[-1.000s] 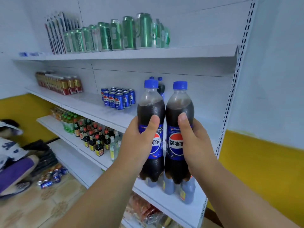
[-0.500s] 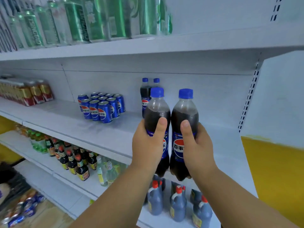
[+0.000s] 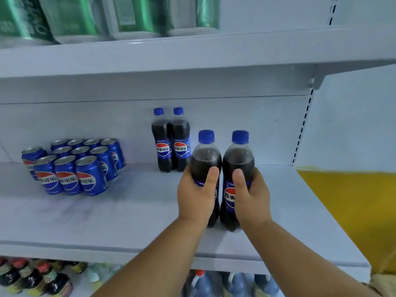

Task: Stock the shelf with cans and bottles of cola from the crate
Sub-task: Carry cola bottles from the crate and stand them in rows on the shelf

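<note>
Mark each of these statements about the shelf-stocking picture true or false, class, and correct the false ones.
1. Each hand holds one cola bottle. True: the left hand grips the left bottle and the right hand grips the right bottle.
2. The held bottles have red caps. False: both caps are blue.
3. Two more cola bottles stand at the back of the shelf. True.
4. The cola cans stand right of the bottles. False: they stand to the left.
5. Green cans sit on the shelf above. True.
</note>
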